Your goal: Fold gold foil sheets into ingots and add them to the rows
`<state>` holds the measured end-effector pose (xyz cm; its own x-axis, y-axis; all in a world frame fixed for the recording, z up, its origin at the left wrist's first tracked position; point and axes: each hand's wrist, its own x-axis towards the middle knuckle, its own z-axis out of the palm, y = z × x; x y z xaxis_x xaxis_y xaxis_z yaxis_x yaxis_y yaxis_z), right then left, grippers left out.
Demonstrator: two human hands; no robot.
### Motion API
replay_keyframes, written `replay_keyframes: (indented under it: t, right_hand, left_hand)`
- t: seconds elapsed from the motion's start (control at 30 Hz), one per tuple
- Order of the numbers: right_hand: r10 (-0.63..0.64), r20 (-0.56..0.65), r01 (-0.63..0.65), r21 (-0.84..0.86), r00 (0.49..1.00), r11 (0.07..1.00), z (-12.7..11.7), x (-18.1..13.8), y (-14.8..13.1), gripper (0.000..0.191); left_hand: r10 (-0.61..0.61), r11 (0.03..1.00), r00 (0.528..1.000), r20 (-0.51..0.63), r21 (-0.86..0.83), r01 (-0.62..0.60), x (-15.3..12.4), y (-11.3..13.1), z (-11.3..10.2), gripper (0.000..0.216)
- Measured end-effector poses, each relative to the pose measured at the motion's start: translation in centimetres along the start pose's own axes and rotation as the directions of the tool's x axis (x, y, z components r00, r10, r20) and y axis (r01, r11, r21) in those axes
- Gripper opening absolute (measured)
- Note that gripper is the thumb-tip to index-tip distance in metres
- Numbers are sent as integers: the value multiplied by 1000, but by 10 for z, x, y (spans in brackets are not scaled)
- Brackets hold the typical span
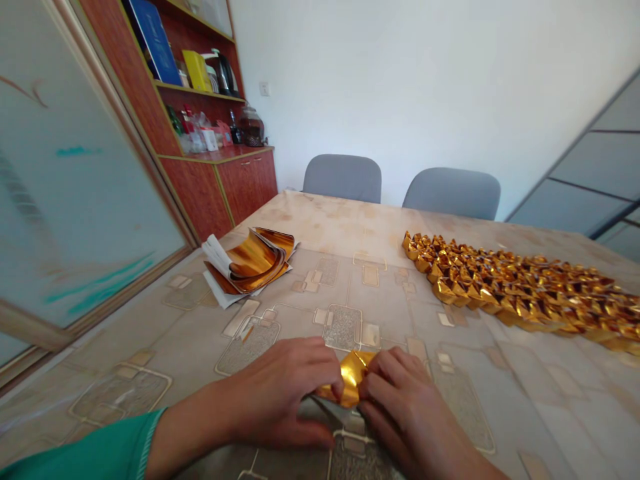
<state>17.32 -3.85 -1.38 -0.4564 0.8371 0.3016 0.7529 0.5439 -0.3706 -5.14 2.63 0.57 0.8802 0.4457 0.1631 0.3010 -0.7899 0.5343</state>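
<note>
A piece of shiny gold foil paper (352,377), partly folded, lies between my two hands close to the table's near side. My left hand (285,393) grips its left end, with the fingers curled over it and the thumb stretched out lower down. On the other end, the bent fingers of my right hand (400,400) press and pinch the foil. Both hands cover much of the paper, so its full shape is hidden. Farther off to the left sits a loose, curled stack of gold foil sheets (255,263) with white backs.
Rows of folded gold foil pieces (520,287) fill the table's right side. A patterned cloth (300,327) covers the table. Two grey chairs (343,178) stand behind it against the wall. At the left are a red wooden cabinet (195,187) and a frosted glass door (85,173).
</note>
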Motion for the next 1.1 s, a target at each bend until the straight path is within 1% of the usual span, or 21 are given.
replay_keyframes:
  t: [0.03,0.07,0.17,0.23,0.33,0.4,0.43,0.53,0.67,0.83,1.0,1.1]
  right_hand:
    - [-3,-7,3,11,1000,1000,1,0,-1,11]
    - [-3,-11,3,24,1000,1000,1,-1,-1,11]
    - [7,-21,-6,43,1000,999,1,-2,-4,10]
    - [16,-23,-15,39,1000,999,2,-3,-5,8]
    - [32,-53,-29,46,998,999,6,-3,-5,11]
    - [48,-81,-44,50,996,998,10,-2,-4,6]
    - [56,-95,-52,48,994,998,13,-2,-3,7]
    - [78,-101,-75,35,992,997,19,0,-2,12]
    - [108,-107,-107,17,988,994,23,2,-2,10]
    - [125,-102,-129,-32,987,991,26,1,-1,8]
    - [130,-116,-136,-47,985,990,27,0,-1,10]
    - [127,-117,-134,-50,985,990,27,0,-1,11]
  left_hand:
    - [-17,999,1000,12,48,16,0,1,1,30]
    - [-37,995,999,20,96,35,-1,1,2,30]
    - [-81,982,996,29,176,75,-3,3,4,16]
    - [-95,985,995,26,150,90,-5,3,5,12]
    - [-142,988,990,-18,58,142,-11,2,7,6]
    - [-180,983,982,-60,9,181,-15,-1,9,8]
    - [-200,980,976,-81,-7,200,-17,-2,10,9]
    - [-248,969,959,-136,-22,247,-20,-4,14,11]
    - [-295,954,938,-180,0,300,-19,-5,20,13]
    - [-301,950,934,-195,30,312,-17,-6,24,12]
    - [-278,955,942,-189,52,292,-16,-5,23,11]
    - [-247,962,955,-162,81,262,-14,-3,23,8]
